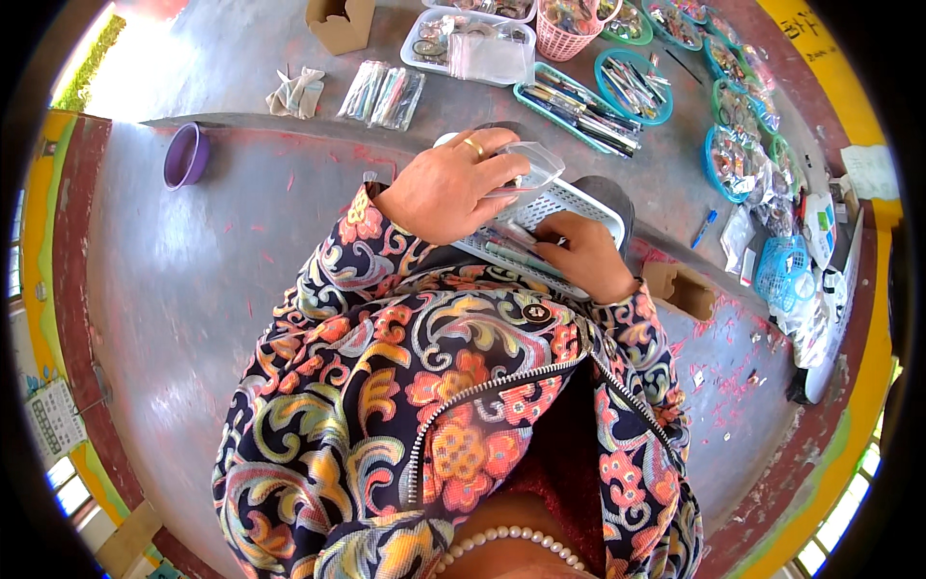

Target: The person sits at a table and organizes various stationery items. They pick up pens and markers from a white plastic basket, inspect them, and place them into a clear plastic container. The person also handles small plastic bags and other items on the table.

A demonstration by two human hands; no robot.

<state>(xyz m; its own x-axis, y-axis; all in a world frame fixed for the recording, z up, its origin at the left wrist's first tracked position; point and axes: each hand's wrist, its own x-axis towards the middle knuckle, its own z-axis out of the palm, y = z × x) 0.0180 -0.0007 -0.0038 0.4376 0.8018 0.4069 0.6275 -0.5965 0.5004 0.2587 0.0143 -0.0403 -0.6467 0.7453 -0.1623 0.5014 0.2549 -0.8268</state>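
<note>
A white perforated basket [576, 203] rests on my lap, with several pens [521, 257] lying along its near side. My left hand [446, 189], wearing a ring, is over the basket's left part with its fingers closed on a clear plastic bag [540, 166]. The bag's wide end stands out to the right of the fingers. Inside the basket, my right hand [586, 255] has its fingertips closed at the end of a pale pen [522, 234]. Part of the basket is hidden under both hands.
Ahead on the raised ledge are bagged pens [382, 95], a cloth glove [296, 94], a white tray [419, 60], a green pen tray [579, 108] and a blue round basket [633, 87]. A purple bowl [187, 156] stands left; a cardboard box [681, 288] sits right.
</note>
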